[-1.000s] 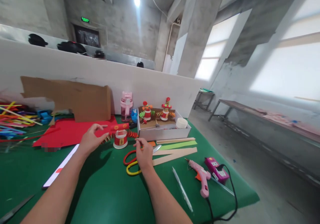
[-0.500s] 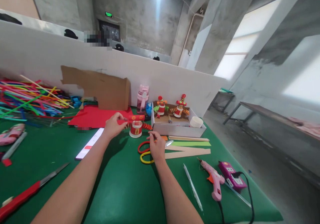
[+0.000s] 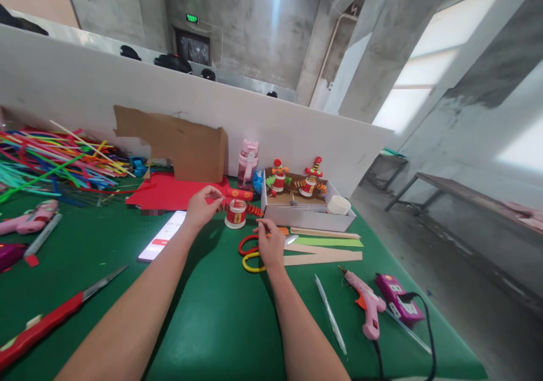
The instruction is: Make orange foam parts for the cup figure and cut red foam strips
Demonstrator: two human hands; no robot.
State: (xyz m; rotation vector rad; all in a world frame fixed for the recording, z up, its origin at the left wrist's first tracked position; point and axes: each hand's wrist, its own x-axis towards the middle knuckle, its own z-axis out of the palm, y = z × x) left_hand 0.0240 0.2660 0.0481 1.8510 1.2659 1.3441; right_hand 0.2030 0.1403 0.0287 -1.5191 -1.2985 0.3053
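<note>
My left hand (image 3: 202,206) pinches the left end of a red paper roll (image 3: 236,193) lying across the top of a small red and white cup figure (image 3: 236,214) with orange folded-paper arms. My right hand (image 3: 270,245) rests over the red and yellow scissors (image 3: 250,254) on the green table cover (image 3: 212,313), its fingers curled near a small orange paper piece (image 3: 278,232). What the right fingers hold cannot be made out.
A white box (image 3: 309,215) holds two finished figures and a white cup (image 3: 339,204). Wooden and green strips (image 3: 326,245), a pink glue gun (image 3: 367,307), a phone (image 3: 163,236), red paper (image 3: 169,191), cardboard (image 3: 178,149), a pink bottle (image 3: 248,163) and coloured sticks (image 3: 51,160) lie around.
The camera has swung left, showing more of the sticks and a second glue gun. My left hand went from open near the red roll to pinching its end. My right hand stayed by the scissors.
</note>
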